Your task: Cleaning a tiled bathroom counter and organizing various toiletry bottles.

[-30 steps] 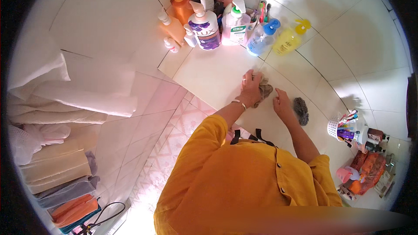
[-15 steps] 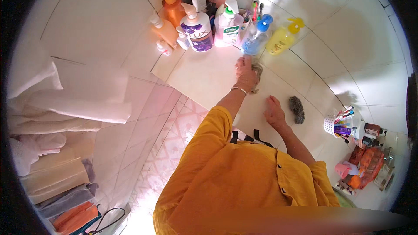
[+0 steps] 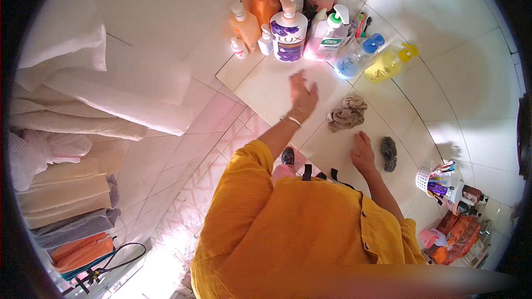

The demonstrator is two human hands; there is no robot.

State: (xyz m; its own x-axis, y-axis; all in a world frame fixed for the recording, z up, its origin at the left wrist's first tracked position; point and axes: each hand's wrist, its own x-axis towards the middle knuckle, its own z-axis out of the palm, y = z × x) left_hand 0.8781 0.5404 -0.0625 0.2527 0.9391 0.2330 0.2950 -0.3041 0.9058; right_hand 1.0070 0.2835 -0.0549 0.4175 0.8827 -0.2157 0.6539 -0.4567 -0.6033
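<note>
Brown and crumpled, the cloth [image 3: 347, 113] lies in a small heap on the pale table [image 3: 260, 84], with no hand on it. It looks soft and floppy, so it should be light and easy to squash. I can't tell if it is wet (a wet one would be heavier and a bit slippery). It shouldn't break. A good place to grab is the bunched-up middle, with all the fingers, because one loose edge would just make it droop.

The right hand [image 3: 363, 154] is just below it, with its fingers a little bent and nothing seen in it. The left hand [image 3: 303, 97] is off to the left, a bit blurry, with its fingers spread apart and holding nothing. I can't tell if it touches the table.

Beside the right hand sits a dark grey scrubber [image 3: 389, 154]. Farther back stand a blue bottle [image 3: 349, 63] and a yellow bottle [image 3: 385, 66].
</note>
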